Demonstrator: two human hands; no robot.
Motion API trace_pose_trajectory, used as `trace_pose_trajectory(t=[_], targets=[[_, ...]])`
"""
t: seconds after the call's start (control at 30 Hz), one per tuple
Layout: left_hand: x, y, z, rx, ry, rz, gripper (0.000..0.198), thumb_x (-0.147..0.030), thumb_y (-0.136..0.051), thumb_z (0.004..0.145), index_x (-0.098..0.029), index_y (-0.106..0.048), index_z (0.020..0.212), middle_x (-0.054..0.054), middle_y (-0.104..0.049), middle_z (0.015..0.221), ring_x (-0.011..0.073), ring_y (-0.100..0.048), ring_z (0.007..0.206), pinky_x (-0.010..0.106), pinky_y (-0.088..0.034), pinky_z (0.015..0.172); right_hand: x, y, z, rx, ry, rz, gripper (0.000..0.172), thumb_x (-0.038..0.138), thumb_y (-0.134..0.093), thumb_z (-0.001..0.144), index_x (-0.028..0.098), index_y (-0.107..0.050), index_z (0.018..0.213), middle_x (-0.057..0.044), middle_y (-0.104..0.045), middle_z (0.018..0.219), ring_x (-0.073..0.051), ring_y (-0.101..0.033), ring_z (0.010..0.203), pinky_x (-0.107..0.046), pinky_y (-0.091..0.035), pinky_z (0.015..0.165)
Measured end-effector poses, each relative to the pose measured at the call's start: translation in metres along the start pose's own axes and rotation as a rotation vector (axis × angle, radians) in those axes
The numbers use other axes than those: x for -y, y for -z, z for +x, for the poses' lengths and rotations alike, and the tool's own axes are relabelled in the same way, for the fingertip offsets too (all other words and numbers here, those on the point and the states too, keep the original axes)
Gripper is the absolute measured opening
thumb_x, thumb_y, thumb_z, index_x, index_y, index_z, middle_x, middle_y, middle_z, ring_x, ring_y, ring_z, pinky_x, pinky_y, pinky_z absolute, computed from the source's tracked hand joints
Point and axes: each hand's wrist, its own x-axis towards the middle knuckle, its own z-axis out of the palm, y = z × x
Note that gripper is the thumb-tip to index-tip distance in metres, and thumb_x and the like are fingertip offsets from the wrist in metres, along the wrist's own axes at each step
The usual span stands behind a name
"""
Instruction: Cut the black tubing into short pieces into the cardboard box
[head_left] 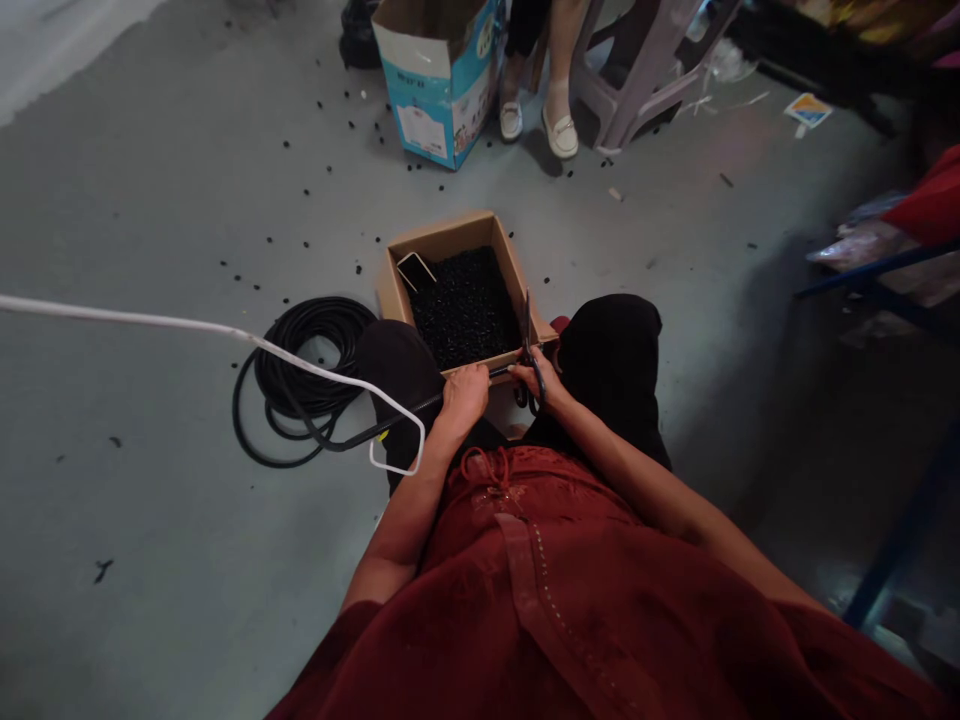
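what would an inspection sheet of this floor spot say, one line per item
surface: grey painted floor
job's things: cardboard box filled with short black pieces; scissors at its near edge
clutter: scattered black pieces on the floor
hands: left hand grips the coiled black tube; right hand holds the scissors
cables: coiled black tube runs to the left hand; white cord loops beside it
surroundings: blue-printed carton, co-worker's white shoes, plastic stool, blue metal rack

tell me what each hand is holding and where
The left hand grips a black cable near its end; the right hand holds scissors by their handles.
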Motion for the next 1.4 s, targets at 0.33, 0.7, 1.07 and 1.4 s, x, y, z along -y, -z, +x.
trace_pose_trajectory(t=[0.33,0.7,1.07,1.4], targets=[[0.021,-0.005,0.016,-0.015,0.089,-0.174,0.040,-0.042,-0.037,0.102,-0.027,-0.064,0.126,0.008,-0.070,0.121,0.0230,-0.067,0.110,0.030,-0.048,0.089,-0.002,0.001,-0.016,-0.009,-0.067,-0.047,0.045,0.059,-0.059,0.080,0.022,-0.049,0.104,0.000,-0.061,0.077,-0.014,-0.060,0.061,-0.025,-0.048,0.054],[0.040,-0.011,0.042,-0.123,0.191,-0.554,0.040,-0.038,-0.042,0.100,-0.021,-0.068,0.126,0.008,-0.075,0.113,0.0219,-0.068,0.103,0.027,-0.047,0.087,-0.005,-0.002,-0.035,0.087,-0.016,-0.359,0.038,0.057,-0.047,0.094,0.022,-0.056,0.109,-0.002,-0.067,0.084,-0.015,-0.066,0.067,-0.026,-0.051,0.067],[0.035,-0.013,0.038,-0.080,0.140,-0.467,0.038,-0.040,-0.046,0.098,-0.025,-0.071,0.123,0.005,-0.071,0.127,0.0232,-0.064,0.117,0.028,-0.046,0.094,-0.022,-0.001,-0.024,0.125,0.026,-0.486,0.054,0.056,-0.053,0.090,0.019,-0.055,0.130,-0.011,-0.069,0.116,-0.027,-0.064,0.107,-0.038,-0.049,0.092],[0.033,-0.010,0.035,-0.014,0.117,-0.398,0.041,-0.040,-0.042,0.099,-0.026,-0.068,0.128,0.005,-0.068,0.132,0.0224,-0.063,0.121,0.027,-0.046,0.097,-0.022,-0.002,-0.023,0.115,0.003,-0.515,0.050,0.057,-0.053,0.090,0.020,-0.058,0.124,-0.008,-0.071,0.104,-0.025,-0.065,0.096,-0.035,-0.050,0.085]])
